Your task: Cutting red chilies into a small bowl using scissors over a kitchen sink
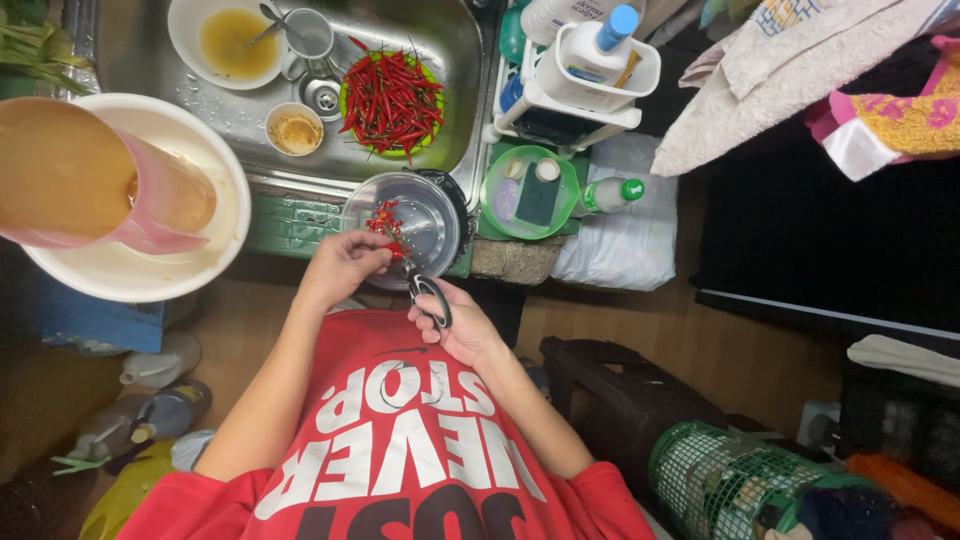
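Left hand (345, 262): closed, pinching red chili (392, 250) over near rim of steel bowl (430, 215). Chili long axis roughly crosswise to scissors (420, 285), tip toward blades. Right hand (462, 325): gripping scissors handles, blades pointing up toward bowl. Cut pieces (383, 217) inside bowl, left part. Whole chilies (390, 100) in green basket, sink (455, 60), beyond bowl.

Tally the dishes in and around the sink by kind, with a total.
White bowls: 2
Small cups: 2
Green chilli plate: 1
Steel bowl: 1
Green tub: 1
Total: 7
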